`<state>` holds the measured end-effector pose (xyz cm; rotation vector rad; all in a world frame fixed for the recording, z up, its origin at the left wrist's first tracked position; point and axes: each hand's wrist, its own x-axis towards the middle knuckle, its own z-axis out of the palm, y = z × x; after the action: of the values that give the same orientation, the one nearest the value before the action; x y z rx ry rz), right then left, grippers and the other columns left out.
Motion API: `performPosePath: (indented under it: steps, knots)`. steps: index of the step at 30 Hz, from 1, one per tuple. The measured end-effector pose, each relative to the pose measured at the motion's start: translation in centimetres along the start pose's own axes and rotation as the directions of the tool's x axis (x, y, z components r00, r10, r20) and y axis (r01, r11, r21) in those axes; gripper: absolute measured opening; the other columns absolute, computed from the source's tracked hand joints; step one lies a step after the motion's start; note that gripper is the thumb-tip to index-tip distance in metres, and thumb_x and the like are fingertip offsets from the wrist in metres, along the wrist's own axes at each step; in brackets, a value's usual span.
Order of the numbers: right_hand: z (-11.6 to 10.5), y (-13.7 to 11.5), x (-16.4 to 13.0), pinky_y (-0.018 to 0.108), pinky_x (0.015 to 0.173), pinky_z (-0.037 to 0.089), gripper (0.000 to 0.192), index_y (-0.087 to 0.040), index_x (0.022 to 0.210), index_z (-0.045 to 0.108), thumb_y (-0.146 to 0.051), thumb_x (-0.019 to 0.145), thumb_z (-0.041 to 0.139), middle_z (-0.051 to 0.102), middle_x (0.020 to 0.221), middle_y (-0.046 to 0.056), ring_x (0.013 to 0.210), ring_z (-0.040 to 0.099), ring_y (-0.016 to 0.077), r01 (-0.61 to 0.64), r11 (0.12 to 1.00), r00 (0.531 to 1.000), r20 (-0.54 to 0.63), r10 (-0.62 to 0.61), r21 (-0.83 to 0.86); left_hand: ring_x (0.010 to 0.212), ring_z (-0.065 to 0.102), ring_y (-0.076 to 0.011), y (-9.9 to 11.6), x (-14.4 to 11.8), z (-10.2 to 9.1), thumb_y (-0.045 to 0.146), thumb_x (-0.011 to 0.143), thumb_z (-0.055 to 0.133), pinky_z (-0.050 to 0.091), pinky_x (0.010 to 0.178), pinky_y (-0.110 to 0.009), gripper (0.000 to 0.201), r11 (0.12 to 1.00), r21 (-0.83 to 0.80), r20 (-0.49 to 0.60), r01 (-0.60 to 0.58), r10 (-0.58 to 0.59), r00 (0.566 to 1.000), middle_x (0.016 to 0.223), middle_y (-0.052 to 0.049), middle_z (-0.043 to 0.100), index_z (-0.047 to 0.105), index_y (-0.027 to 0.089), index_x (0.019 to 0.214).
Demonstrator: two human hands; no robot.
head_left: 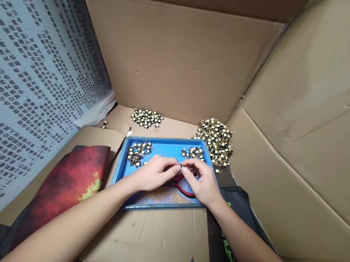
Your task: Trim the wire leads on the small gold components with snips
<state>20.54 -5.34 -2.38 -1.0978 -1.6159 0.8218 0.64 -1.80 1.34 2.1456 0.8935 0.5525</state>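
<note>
My left hand [153,173] and my right hand [202,181] meet over a blue tray [165,147], fingertips pinched together on one small part that is too tiny to make out. Under my right hand lies a red-and-black handled tool [181,187]; whether the hand grips it is hidden. Two small groups of yellow-and-black components lie in the tray: one at the far left [138,151], one at the far right [194,153]. Fine golden debris [160,195] covers the tray's near part.
Cardboard walls close in the back and right. A pile of components [146,118] lies behind the tray, a bigger pile [216,139] at the back right. A printed sheet [17,85] stands at left, a red-orange printed board [67,184] lies beside the tray, dark fabric [239,205] at right.
</note>
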Motion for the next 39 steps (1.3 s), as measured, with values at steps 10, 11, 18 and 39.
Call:
performPosePath:
  steps: [10, 11, 18, 39]
  knots:
    - [-0.03, 0.25, 0.03, 0.030, 0.064, 0.047, 0.013, -0.021, 0.086, 0.068, -0.031, 0.095, 0.064, 0.068, 0.078, 0.002, 0.070, 0.060, 0.0179, -0.013, 0.999, 1.000, -0.006, 0.013, -0.036, 0.062, 0.053, -0.0127, 0.21, -0.03, -0.09, 0.044, 0.105, 0.044, 0.039, 0.062, -0.024, 0.044, 1.000, -0.003, 0.003, 0.023, -0.023, 1.000, 0.066, 0.001, 0.061, 0.060, 0.016, 0.076]
    - [-0.04, 0.24, 0.03, 0.030, 0.063, 0.047, 0.014, -0.022, 0.086, 0.067, -0.032, 0.095, 0.064, 0.067, 0.077, 0.002, 0.070, 0.060, 0.0179, -0.017, 0.999, 1.000, -0.005, 0.017, -0.038, 0.063, 0.053, -0.0127, 0.23, -0.03, -0.10, 0.044, 0.105, 0.044, 0.039, 0.062, -0.024, 0.044, 1.000, -0.002, 0.005, 0.024, -0.024, 1.000, 0.066, 0.001, 0.061, 0.061, 0.016, 0.076]
    - [-0.04, 0.24, 0.04, 0.028, 0.061, 0.045, 0.016, -0.021, 0.083, 0.064, -0.032, 0.095, 0.063, 0.064, 0.073, 0.000, 0.065, 0.057, 0.0160, -0.028, 0.999, 1.000, 0.006, 0.028, -0.039, 0.062, 0.052, -0.0122, 0.15, -0.02, -0.11, 0.044, 0.106, 0.043, 0.038, 0.062, -0.024, 0.044, 1.000, 0.011, 0.016, 0.012, -0.012, 1.000, 0.066, 0.002, 0.060, 0.059, 0.016, 0.076]
    - [0.01, 0.81, 0.09, 0.028, 0.061, 0.045, 0.013, -0.022, 0.086, 0.063, -0.032, 0.095, 0.063, 0.062, 0.072, -0.001, 0.066, 0.056, 0.0159, -0.042, 0.999, 0.998, 0.040, 0.042, -0.010, 0.063, 0.051, -0.0130, 0.12, 0.06, 0.01, 0.043, 0.106, 0.042, 0.037, 0.062, -0.024, 0.043, 0.998, 0.068, 0.012, -0.007, 0.006, 1.000, 0.068, 0.001, 0.060, 0.060, 0.016, 0.077]
